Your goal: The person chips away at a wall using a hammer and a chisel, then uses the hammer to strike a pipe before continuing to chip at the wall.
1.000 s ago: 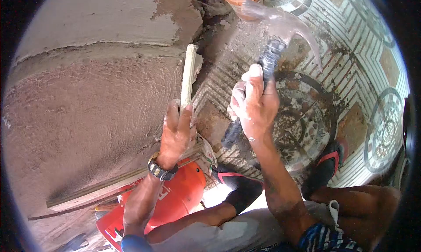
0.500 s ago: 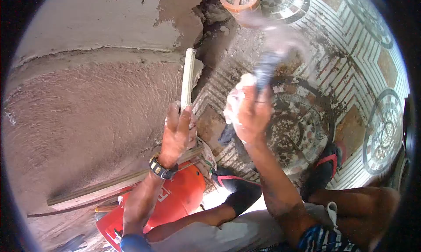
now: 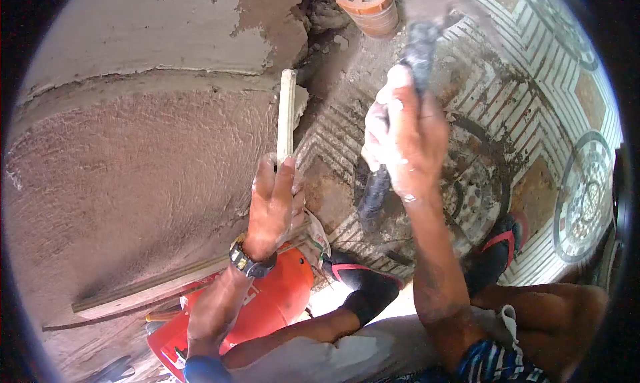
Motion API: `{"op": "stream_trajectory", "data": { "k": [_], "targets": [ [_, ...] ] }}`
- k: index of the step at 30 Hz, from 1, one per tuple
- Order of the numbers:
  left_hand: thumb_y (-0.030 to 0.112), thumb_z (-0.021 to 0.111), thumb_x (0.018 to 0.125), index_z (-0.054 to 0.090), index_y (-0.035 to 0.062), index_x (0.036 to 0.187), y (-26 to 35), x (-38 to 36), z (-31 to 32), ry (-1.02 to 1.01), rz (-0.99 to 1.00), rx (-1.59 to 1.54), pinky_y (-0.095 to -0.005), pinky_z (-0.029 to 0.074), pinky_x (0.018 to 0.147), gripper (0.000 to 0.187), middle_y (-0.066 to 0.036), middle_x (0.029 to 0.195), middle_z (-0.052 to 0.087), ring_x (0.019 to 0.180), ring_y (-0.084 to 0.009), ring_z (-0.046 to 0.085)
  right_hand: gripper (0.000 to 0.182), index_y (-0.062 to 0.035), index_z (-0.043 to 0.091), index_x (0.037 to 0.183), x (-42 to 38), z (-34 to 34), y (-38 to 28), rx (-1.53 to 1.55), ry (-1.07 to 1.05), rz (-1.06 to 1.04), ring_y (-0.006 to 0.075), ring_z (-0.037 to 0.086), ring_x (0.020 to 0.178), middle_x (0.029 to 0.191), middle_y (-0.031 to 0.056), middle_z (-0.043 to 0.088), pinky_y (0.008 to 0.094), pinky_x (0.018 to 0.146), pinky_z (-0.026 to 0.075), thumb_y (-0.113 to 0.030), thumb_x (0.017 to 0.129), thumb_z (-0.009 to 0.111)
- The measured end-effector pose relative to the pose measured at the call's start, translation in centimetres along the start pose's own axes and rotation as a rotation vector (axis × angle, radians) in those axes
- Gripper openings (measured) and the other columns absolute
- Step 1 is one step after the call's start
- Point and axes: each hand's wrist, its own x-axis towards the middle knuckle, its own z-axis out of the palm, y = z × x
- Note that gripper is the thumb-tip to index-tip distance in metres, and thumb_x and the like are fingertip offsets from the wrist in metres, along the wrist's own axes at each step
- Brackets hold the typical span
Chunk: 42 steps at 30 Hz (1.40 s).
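Observation:
My left hand [image 3: 272, 203], with a watch on its wrist, is closed round the lower end of a narrow off-white strip [image 3: 287, 113]. The strip points away from me, its far end beside the broken edge of the plaster wall [image 3: 133, 170]. My right hand [image 3: 407, 136], smudged with white, grips a hammer [image 3: 420, 50] by its dark handle. The handle's butt sticks out below my fist. Motion smears the hammer's head at the top of the view, which overlaps the orange pipe cap there.
An orange capped pipe [image 3: 375, 16] rises from the floor at the back. Patterned, dirt-covered tiles [image 3: 533, 196] lie to the right. A wooden batten [image 3: 160, 286] runs along the wall base, beside a red container [image 3: 280, 286]. My sandalled feet [image 3: 363, 286] are below my hands.
My right hand has swung the hammer up, away from me and slightly right. My left hand and the strip have barely moved.

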Motion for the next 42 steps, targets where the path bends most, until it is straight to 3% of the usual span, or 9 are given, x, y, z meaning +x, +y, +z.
{"op": "stream_trajectory", "data": {
  "k": [5,13,17,20,30,33,34,38,42],
  "targets": [
    [0.034,0.049,0.099,0.040,0.0146,0.101,-0.2,0.2,0.0,-0.005,-0.016,-0.060,-0.0222,0.029,0.038,0.021,0.003,0.069,0.043,0.048,-0.0050,0.038,0.047,-0.0021,0.056,0.089,0.7,-1.7,5.6,-0.581,-0.207,0.213,0.0168,0.052,0.046,0.061,0.0078,0.054,0.0346,0.043,0.043,-0.049,0.093,0.054],
    [0.033,0.048,0.099,0.039,0.0162,0.101,0.1,0.1,-0.2,-0.066,-0.018,-0.157,-0.0216,0.028,0.038,0.019,0.003,0.070,0.044,0.049,-0.0048,0.037,0.026,-0.0103,0.050,0.093,-0.4,0.4,-0.7,-0.049,0.018,-0.143,0.0093,0.044,0.041,0.058,-0.0007,0.045,0.0256,0.034,0.037,-0.036,0.098,0.051],
    [0.032,0.049,0.099,0.041,0.0161,0.103,0.3,0.1,0.1,-0.031,-0.015,-0.128,-0.0205,0.028,0.038,0.018,0.004,0.070,0.043,0.048,-0.0043,0.037,0.023,-0.0128,0.050,0.094,0.7,-0.7,7.2,-0.125,0.002,-0.149,0.0089,0.045,0.041,0.058,-0.0016,0.045,0.0258,0.034,0.036,-0.035,0.097,0.054],
    [0.032,0.049,0.099,0.046,0.0151,0.105,-0.3,0.6,0.3,-0.022,0.053,-0.048,-0.0189,0.024,0.036,0.018,0.005,0.069,0.041,0.046,-0.0029,0.033,0.048,-0.0047,0.055,0.092,1.9,-2.9,6.2,-0.497,-0.108,0.280,0.0133,0.051,0.046,0.058,0.0016,0.051,0.0298,0.043,0.042,-0.053,0.092,0.054],
    [0.013,0.061,0.088,0.045,0.0055,0.122,-4.2,2.4,-2.8,0.011,0.339,0.648,-0.0314,0.043,0.045,0.039,-0.014,0.094,0.050,0.063,-0.0158,0.054,0.028,-0.0075,0.051,0.090,-0.3,-0.1,5.0,0.227,0.179,-0.056,0.0091,0.046,0.041,0.057,0.0003,0.047,0.0268,0.035,0.039,-0.034,0.095,0.054],
    [0.023,0.060,0.091,0.044,0.0049,0.113,-2.3,1.5,-1.3,0.048,0.149,0.344,-0.0302,0.039,0.042,0.033,-0.012,0.082,0.052,0.055,-0.0139,0.050,0.032,-0.0074,0.051,0.089,1.5,-2.7,8.1,-0.388,-0.125,0.127,0.0094,0.045,0.041,0.057,-0.0001,0.047,0.0278,0.036,0.038,-0.038,0.094,0.057],
    [0.026,0.060,0.092,0.043,0.0049,0.110,-1.4,1.2,-0.7,0.055,-0.042,0.046,-0.0297,0.038,0.041,0.032,-0.011,0.077,0.053,0.053,-0.0130,0.049,0.031,-0.0081,0.050,0.087,1.2,-2.3,5.9,-0.302,-0.045,0.185,0.0095,0.043,0.040,0.057,-0.0006,0.045,0.0277,0.035,0.037,-0.038,0.093,0.057],
    [0.031,0.049,0.099,0.044,0.0169,0.097,-4.2,2.9,-1.5,0.080,0.335,0.399,-0.0201,0.025,0.036,0.015,0.005,0.067,0.041,0.047,-0.0039,0.035,0.034,-0.0086,0.046,0.083,0.4,-2.0,1.3,-0.013,0.071,0.030,0.0082,0.045,0.041,0.057,-0.0014,0.046,0.0256,0.035,0.037,-0.039,0.095,0.055],
    [0.030,0.049,0.099,0.044,0.0166,0.097,-1.0,0.7,0.3,0.050,0.009,-0.063,-0.0201,0.025,0.036,0.015,0.005,0.067,0.041,0.046,-0.0037,0.036,0.028,-0.0090,0.044,0.088,-0.9,0.1,2.3,0.229,0.162,-0.217,0.0067,0.044,0.042,0.058,-0.0021,0.046,0.0247,0.035,0.039,-0.034,0.097,0.054]
  ]
}}
